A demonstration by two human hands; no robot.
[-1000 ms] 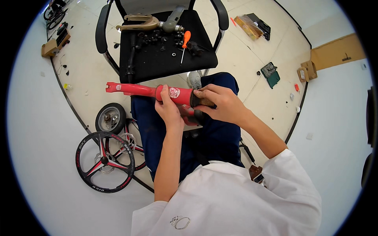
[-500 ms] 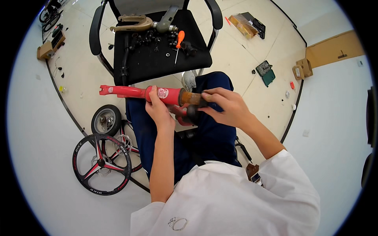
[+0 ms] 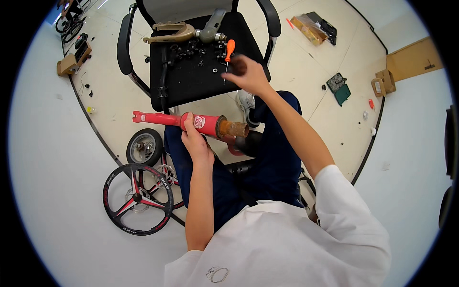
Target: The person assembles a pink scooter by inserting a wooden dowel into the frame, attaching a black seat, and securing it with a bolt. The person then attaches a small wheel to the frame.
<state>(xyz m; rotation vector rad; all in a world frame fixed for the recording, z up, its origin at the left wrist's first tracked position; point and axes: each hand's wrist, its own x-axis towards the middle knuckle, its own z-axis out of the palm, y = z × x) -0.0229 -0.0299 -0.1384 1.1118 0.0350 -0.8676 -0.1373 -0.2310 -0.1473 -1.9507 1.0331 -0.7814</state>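
My left hand point(image 3: 195, 139) is wrapped round a red metal frame tube point(image 3: 160, 118), held level above my lap. The tube has a forked tip at its left end and a thicker sleeve with a round sticker. From its right end sticks a rusty, hollow metal pipe point(image 3: 235, 128), its mouth uncovered. My right hand point(image 3: 251, 76) is over the chair seat beside an orange-handled screwdriver point(image 3: 230, 49), fingers curled around a dark rounded part point(image 3: 237, 68). Blur and the fingers hide the part's exact kind. More red frame and a black piece point(image 3: 250, 143) lie below the tube.
The black chair seat point(image 3: 189, 91) in front carries a tan fork point(image 3: 174, 35), a grey metal stem point(image 3: 209, 35) and several small black parts. Spoked wheels point(image 3: 137, 197) lean at the left by a small tyred wheel point(image 3: 144, 147). A green case point(image 3: 342, 94) lies open on the floor.
My right hand has left the rusty pipe's end and moved forward over the chair seat. The dark piece at the pipe's end is off, baring its mouth. My left hand keeps its hold.
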